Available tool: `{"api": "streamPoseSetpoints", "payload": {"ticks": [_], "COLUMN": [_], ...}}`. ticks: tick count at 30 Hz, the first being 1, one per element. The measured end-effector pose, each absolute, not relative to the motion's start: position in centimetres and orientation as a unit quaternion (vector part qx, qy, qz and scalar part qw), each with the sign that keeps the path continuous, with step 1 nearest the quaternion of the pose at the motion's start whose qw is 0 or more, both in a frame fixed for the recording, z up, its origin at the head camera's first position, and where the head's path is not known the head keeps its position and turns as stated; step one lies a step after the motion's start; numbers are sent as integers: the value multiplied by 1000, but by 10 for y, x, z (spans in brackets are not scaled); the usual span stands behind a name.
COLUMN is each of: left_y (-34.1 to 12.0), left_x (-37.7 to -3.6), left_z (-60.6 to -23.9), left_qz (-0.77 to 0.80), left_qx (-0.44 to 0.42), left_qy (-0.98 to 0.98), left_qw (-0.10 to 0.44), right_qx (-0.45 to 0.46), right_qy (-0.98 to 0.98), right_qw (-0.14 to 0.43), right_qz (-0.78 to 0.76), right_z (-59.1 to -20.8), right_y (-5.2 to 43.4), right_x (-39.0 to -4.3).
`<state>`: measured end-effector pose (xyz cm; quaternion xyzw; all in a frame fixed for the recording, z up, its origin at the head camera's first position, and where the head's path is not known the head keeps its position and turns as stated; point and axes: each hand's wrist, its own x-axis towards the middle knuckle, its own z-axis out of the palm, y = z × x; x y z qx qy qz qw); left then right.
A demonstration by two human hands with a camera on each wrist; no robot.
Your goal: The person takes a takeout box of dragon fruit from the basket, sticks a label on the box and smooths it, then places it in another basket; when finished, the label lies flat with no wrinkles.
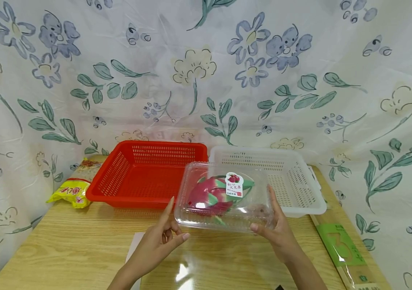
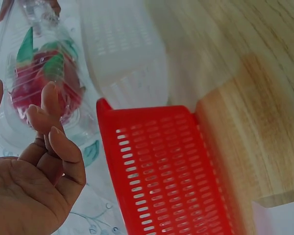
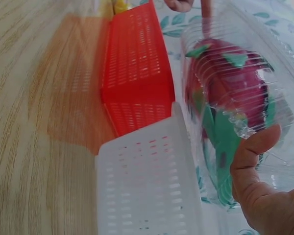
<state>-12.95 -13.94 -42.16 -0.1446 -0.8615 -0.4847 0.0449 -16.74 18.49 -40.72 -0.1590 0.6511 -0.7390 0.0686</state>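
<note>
A clear plastic clamshell box is held up over the table, tilted, in front of the two baskets. Inside lies a pink dragon fruit with green scales, and a white label with a fruit picture is stuck on the lid. My right hand grips the box's right end, thumb on the near edge and fingers behind the side. At the other end my left hand is beside the near left corner, index finger extended, the other fingers loosely bent, thumb apart, gripping nothing.
Behind the box stand a red plastic basket and a white plastic basket, side by side. A yellow food bag lies far left. Along the right edge lies a long package with a green label. A white sheet lies under my left hand.
</note>
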Motion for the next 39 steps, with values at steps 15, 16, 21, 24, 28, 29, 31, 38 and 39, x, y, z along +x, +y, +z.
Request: {"api": "streamPoseSetpoints", "payload": {"ticks": [15, 16, 21, 24, 28, 29, 31, 38, 39], "left_y": [-137, -137, -135, -134, -132, -132, -131, -129, -129], "left_x": [-135, -135, -136, -137, -139, -139, -140, -140, -141], "left_z": [-424, -425, -425, -424, -423, -423, -423, -427, -427], "left_qz": [-490, -490, -489, -492, -500, -502, -504, -506, -505], "left_qx": [-152, -151, -141, -137, -140, -140, -139, -128, -128], "left_qy": [-858, -858, -860, -860, -855, -853, -852, -853, -853], "left_qw": [35, 34, 26, 25, 22, 20, 17, 12, 12], "right_qx": [-164, -164, -165, -165, -162, -161, -158, -154, -154], "right_qy": [644, 644, 643, 645, 650, 651, 653, 656, 655], "right_qw": [67, 67, 62, 60, 60, 59, 59, 63, 63], "right_qz": [-744, -744, -745, -744, -740, -740, -738, -737, -737], "right_z": [-409, -409, -406, -406, -408, -408, -409, -409, -409], "right_y": [187, 187, 188, 189, 192, 193, 194, 196, 196], "right_x": [-174, -174, -174, -175, -176, -177, -178, -180, -181]}}
